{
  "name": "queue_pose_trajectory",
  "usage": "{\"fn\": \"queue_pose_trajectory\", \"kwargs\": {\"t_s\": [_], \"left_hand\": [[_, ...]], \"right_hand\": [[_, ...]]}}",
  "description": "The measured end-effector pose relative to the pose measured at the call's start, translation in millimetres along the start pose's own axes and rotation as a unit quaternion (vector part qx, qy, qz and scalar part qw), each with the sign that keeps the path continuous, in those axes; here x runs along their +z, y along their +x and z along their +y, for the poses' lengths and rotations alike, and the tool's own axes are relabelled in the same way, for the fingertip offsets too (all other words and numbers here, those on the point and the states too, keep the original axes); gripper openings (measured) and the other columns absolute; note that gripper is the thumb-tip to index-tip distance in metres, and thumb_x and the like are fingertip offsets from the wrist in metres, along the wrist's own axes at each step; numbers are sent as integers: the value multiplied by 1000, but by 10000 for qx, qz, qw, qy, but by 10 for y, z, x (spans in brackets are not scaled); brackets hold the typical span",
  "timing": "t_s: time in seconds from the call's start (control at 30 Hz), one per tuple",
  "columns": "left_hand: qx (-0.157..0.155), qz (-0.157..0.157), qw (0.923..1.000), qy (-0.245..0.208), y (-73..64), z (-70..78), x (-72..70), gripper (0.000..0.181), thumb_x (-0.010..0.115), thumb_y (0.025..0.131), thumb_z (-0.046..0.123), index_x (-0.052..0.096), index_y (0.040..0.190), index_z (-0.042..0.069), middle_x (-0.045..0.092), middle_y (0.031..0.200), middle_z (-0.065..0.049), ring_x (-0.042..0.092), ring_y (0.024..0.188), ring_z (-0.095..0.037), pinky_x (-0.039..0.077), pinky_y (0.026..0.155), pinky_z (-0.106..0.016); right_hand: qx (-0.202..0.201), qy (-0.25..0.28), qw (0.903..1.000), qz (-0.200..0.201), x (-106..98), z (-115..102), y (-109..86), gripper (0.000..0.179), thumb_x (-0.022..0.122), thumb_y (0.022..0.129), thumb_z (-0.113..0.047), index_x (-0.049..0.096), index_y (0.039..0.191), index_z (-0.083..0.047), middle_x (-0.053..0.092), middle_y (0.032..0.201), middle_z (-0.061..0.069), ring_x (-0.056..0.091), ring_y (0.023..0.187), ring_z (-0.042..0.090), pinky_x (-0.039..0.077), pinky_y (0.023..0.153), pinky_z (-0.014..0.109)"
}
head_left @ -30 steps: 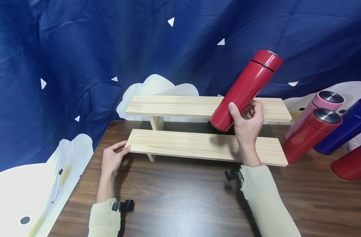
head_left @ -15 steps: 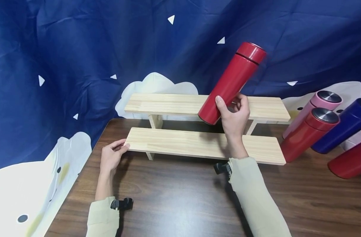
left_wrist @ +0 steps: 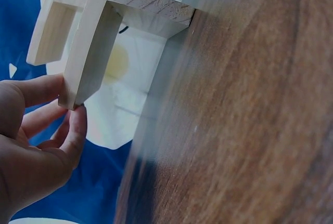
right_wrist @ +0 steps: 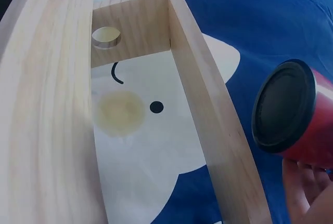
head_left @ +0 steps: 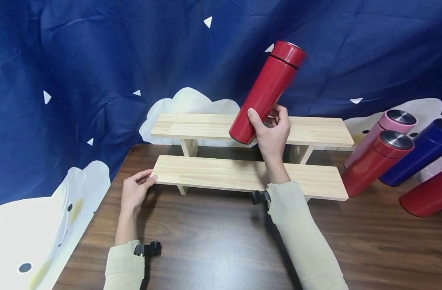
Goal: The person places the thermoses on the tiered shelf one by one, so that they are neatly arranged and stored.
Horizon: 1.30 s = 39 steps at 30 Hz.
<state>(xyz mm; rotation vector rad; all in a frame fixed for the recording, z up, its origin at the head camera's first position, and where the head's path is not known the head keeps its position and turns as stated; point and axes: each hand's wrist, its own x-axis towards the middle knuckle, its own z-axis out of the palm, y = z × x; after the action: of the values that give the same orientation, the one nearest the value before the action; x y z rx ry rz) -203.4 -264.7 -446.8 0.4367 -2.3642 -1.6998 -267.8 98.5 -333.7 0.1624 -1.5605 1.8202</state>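
My right hand [head_left: 273, 140] grips a red thermos bottle [head_left: 266, 93] near its base. The bottle is tilted, its lid up and to the right, and is held above the upper board [head_left: 195, 124] of a two-tier wooden shelf. In the right wrist view the dark base of the thermos bottle [right_wrist: 283, 107] shows, apart from the wood. At the left end of the lower board [head_left: 210, 171], my left hand [head_left: 134, 192] pinches the corner between thumb and fingers. The left wrist view shows the fingertips [left_wrist: 77, 125] against the board's end.
Several more bottles stand right of the shelf: a pink one [head_left: 382, 137], a red one [head_left: 376, 165], a blue one [head_left: 424, 149], and another red one [head_left: 429, 193] cut by the frame edge. A blue patterned cloth [head_left: 108, 52] hangs behind the brown wooden table [head_left: 206, 241].
My right hand has carried the red thermos bottle left and slightly upward, away over the upper board. My left hand keeps its hold on the lower board's end.
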Motion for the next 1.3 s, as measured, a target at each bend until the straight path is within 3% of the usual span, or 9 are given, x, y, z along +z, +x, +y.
{"fn": "queue_pose_trajectory", "kwargs": {"t_s": [0.37,0.67,1.3], "left_hand": [[0,36,10000,-18,-1,27,-25,37,77,90,9,70,125,-3,66,118,-17,58,95,-12,47,75,-14],[-14,47,9999,145,3,22,-53,37,76,91,11,70,126,-1,67,117,-14,58,94,-10,46,76,-15],[-88,-34,10000,-7,-17,16,-16,38,75,92,10,69,127,-2,66,121,-16,58,96,-10,47,77,-14]], "right_hand": [[412,-266,9984,-267,218,-28,57,63,84,78,-34,59,128,-5,66,116,11,64,101,24,53,86,31],[395,-812,9943,-565,448,-21,60,71,84,78,-40,56,134,-7,65,124,6,63,105,19,53,87,35],[107,-1502,9823,-1117,720,127,109,71,84,80,-37,55,139,-9,64,128,4,61,112,18,52,87,24]]}}
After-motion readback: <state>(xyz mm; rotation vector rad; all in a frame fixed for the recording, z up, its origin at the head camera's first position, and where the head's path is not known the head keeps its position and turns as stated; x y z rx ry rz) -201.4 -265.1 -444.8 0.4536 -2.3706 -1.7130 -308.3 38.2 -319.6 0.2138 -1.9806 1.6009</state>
